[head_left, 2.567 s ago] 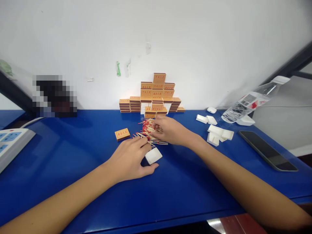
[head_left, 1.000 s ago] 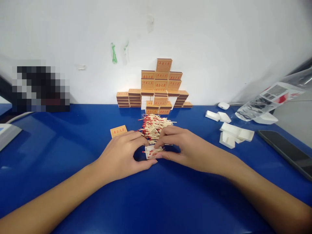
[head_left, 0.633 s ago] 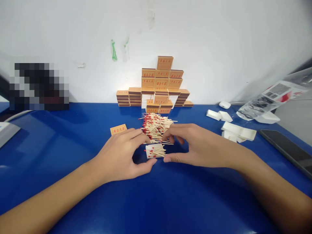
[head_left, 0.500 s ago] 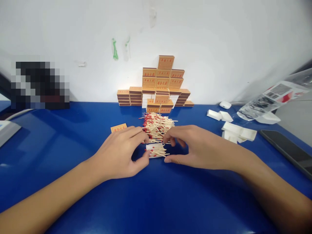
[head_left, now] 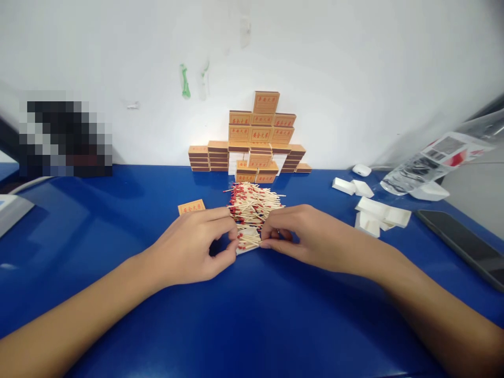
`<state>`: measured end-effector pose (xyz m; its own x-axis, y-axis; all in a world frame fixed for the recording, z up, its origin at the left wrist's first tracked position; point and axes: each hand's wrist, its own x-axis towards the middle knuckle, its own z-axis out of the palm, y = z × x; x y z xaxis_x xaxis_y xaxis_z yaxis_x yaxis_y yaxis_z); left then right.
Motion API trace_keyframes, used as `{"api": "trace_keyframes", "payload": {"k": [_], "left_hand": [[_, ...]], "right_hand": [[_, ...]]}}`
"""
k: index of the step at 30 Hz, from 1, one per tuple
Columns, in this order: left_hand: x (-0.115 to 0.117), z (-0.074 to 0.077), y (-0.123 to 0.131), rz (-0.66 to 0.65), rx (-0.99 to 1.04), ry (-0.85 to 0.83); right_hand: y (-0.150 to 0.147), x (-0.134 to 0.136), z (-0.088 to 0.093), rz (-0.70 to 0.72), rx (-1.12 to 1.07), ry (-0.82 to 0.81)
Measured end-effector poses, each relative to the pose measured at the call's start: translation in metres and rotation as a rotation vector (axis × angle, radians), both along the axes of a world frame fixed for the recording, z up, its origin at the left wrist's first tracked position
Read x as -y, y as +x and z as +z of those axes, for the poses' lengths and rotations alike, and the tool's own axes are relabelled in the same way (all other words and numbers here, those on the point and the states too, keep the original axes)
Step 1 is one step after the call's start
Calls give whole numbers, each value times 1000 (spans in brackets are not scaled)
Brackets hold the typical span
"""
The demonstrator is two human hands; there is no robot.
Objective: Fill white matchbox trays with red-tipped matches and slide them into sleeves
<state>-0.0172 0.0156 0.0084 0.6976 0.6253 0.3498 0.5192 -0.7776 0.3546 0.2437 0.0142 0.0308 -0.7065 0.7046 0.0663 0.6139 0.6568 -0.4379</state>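
Observation:
Between my hands is a small white matchbox tray [head_left: 246, 251], tilted, with several red-tipped matches [head_left: 250, 241] lying in it. My left hand [head_left: 200, 244] pinches the tray's left end between thumb and forefinger. At the right end, the thumb and forefinger of my right hand [head_left: 293, 233] close on the ends of the matches; whether they also grip the tray edge is hidden. Directly behind lies a big heap of loose matches [head_left: 255, 202], red heads mostly to the left. An orange matchbox sleeve [head_left: 191, 207] rests just beyond my left hand.
Stacked matchboxes [head_left: 261, 134] stand against the wall. White empty trays [head_left: 372, 209] lie to the right, near a white earphone case [head_left: 361, 169], a plastic bottle [head_left: 425, 163] and a dark phone [head_left: 460, 244]. A white device [head_left: 13, 212] sits on the blue table [head_left: 244, 315] at left.
My right thumb and fingers have come together at the tray's right end. The matches that stuck out there now lie more within the tray, which has shifted slightly and tilted.

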Motion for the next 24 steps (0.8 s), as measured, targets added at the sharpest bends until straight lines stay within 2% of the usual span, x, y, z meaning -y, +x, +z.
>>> {"api": "trace_keyframes", "payload": {"k": [9,13,20,24], "left_hand": [[2,-3,-1,-29,28,-12],[2,-3,-2,-19,-26,6],[1,-1,-2,84,-160,160],[0,-1,-1,81,-189,227]], "right_hand": [[-2,-1,-6,-4,-68,-1],[-4,0,-9,-5,-98,3],[-8,2,-13,17,-123,51],[-11,4,-14,26,-138,53]]}}
